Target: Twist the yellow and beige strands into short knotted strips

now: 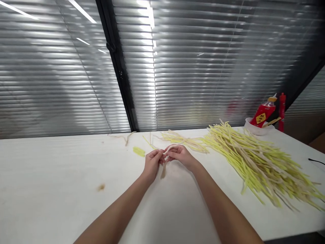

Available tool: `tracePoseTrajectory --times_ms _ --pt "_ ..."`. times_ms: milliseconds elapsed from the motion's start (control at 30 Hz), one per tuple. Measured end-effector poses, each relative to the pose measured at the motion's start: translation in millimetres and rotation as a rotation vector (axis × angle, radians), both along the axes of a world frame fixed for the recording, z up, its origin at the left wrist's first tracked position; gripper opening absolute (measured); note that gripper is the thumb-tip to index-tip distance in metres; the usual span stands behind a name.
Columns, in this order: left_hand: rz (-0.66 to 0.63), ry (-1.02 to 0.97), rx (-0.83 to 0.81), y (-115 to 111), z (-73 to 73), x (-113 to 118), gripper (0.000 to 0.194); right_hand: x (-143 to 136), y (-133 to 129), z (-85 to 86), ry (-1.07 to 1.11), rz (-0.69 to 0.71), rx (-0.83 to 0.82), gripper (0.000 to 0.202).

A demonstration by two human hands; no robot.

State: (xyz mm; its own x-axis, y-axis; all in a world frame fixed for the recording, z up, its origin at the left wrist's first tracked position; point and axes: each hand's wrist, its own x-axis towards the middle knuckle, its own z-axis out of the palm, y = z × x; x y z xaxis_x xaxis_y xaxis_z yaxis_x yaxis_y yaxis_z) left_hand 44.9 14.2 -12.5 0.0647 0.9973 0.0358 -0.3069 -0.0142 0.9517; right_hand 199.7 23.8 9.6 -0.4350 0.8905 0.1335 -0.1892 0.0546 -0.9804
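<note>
Both my hands meet over the middle of the white table. My left hand and my right hand pinch the same pale beige strip, whose loose end hangs down onto the table between them. Just behind my hands lies a small bundle of beige and yellow strips. A large heap of long yellow and beige strips spreads across the table to the right of my right hand.
A small yellow scrap and a thin beige piece lie left of my hands. At the far right corner stand a white bowl, a red-labelled bottle and a red bottle. Closed blinds back the table.
</note>
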Motion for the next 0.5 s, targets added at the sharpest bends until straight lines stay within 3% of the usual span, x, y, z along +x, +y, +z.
tracePoseTrajectory --times_ms 100,267,500 --pt "-0.009 0.0 0.008 1 -2.4 0 0.028 -7 4 -9.4 0.059 -0.021 -0.003 0.026" --pt "-0.039 0.012 0.017 1 -4.5 1 0.027 -19 8 -22.9 0.062 -0.193 -0.05 0.029" --pt "-0.075 0.093 0.112 -5 -6.8 6 0.027 -20 7 -24.8 0.004 -0.264 -0.028 0.032"
